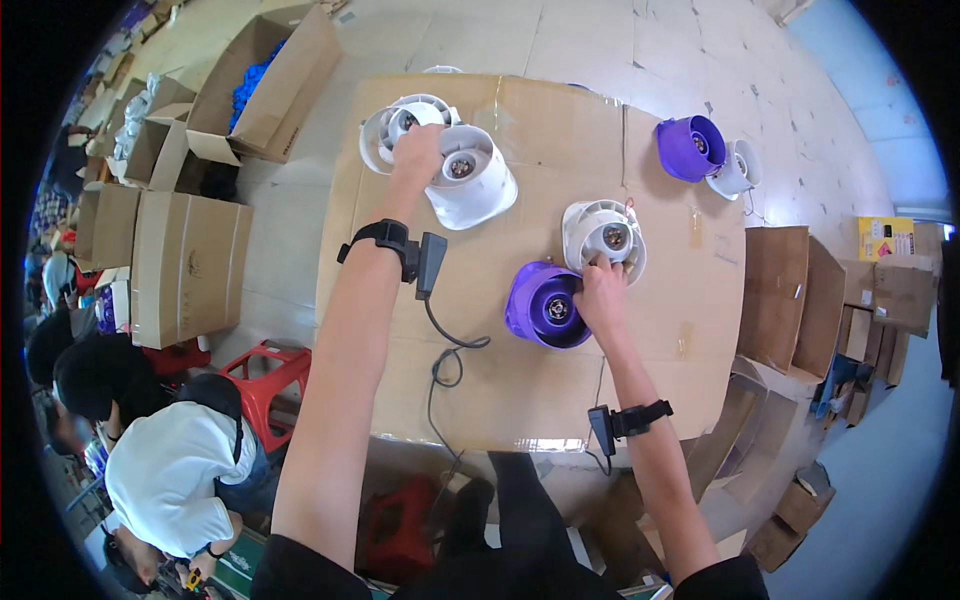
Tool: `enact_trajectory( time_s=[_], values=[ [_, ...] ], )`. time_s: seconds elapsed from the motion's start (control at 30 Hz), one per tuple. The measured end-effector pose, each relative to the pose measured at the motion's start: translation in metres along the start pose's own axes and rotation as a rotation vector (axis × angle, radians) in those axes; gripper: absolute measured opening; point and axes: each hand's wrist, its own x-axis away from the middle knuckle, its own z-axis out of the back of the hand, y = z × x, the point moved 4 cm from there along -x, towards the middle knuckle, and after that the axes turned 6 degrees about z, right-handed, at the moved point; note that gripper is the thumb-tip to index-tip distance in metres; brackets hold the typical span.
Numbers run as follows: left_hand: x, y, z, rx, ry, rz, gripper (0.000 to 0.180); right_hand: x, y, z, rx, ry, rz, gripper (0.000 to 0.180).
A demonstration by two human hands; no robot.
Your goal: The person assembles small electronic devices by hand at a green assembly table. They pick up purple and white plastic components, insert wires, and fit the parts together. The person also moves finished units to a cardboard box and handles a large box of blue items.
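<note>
At the far left of the cardboard-covered table, my left hand [417, 152] is closed on a white plastic housing [378, 145] with a round opening. Its fingertips reach into that opening and are partly hidden. Beside it stands another white housing [472, 202], with a metal motor part in its centre. My right hand [602, 296] is closed at the near rim of a white housing [632, 262] right of centre; the fingertips are partly hidden. Close against that hand lies a purple housing [525, 305], its round opening facing up.
Another purple housing [676, 150] and a white one [735, 175] stand at the far right. A black cable [434, 385] runs from my left wrist strap across the cardboard [520, 400]. Cartons [195, 270], a red stool [262, 385] and a person [175, 475] are at left; more boxes [775, 290] stand right.
</note>
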Motion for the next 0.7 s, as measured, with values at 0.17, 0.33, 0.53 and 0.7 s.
enact_trajectory(
  time_s=[0.17,0.33,0.53,0.7],
  values=[
    [0.027,-0.011,-0.002,-0.017,-0.006,0.089,0.020,-0.001,0.003,-0.002,0.027,0.015,0.017,0.023],
    [0.083,-0.030,0.006,-0.023,-0.019,0.135,0.016,0.011,0.006,0.001,-0.050,0.048,0.033,0.024],
    [0.154,-0.057,0.009,0.167,-0.048,0.199,0.020,0.052,0.023,0.000,-0.126,0.047,0.005,0.029],
    [0.208,-0.067,0.018,0.434,0.032,0.258,0.023,0.087,0.005,0.028,-0.361,0.124,0.018,0.046]
  ],
)
